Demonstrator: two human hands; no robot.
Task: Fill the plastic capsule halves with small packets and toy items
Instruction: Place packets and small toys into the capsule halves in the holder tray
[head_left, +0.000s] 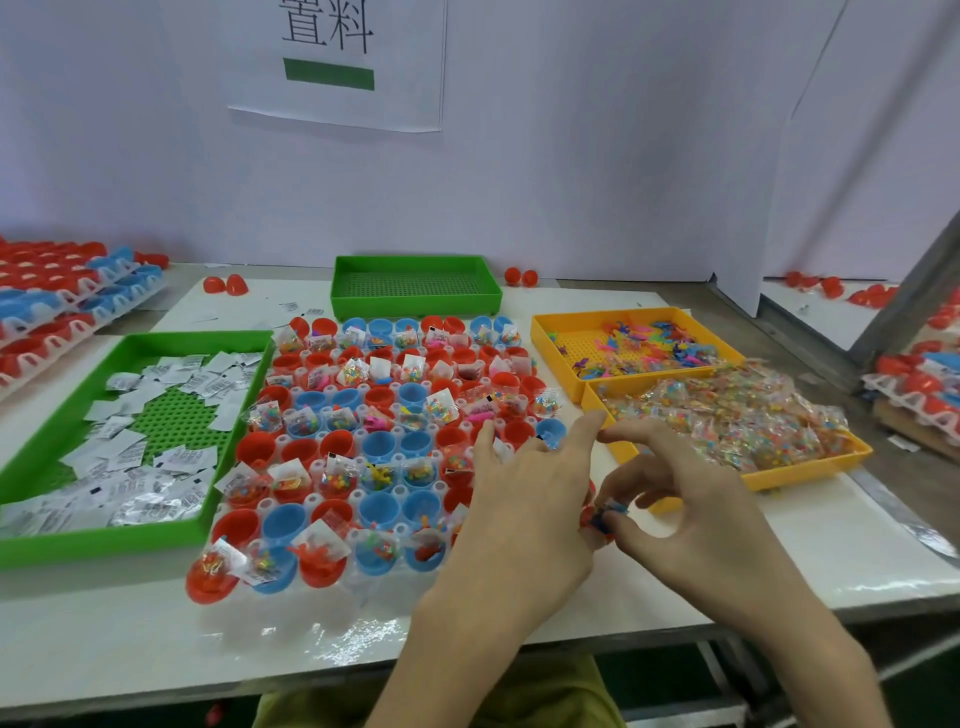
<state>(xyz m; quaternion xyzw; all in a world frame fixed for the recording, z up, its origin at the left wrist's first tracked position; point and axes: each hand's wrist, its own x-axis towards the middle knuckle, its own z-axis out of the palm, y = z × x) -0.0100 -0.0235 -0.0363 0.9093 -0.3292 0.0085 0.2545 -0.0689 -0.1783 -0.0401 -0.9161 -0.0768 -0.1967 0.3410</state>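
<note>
Pinching a small red-and-blue toy (602, 515), the right grip (691, 499) is hovering beside the tray (358, 587) of capsule halves (283, 522) on the desk (779, 545); the left grip (524, 499) is spreading released fingers (485, 436) over it.

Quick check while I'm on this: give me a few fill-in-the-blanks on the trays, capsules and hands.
1. The left tray, holding white packets, is ___.
2. The back-right tray, holding loose toys, is ___.
3. The capsule halves are red or ___.
4. The right hand pinches a small piece beside the rack's ___ edge.

Missing words: green; yellow; blue; right
</note>
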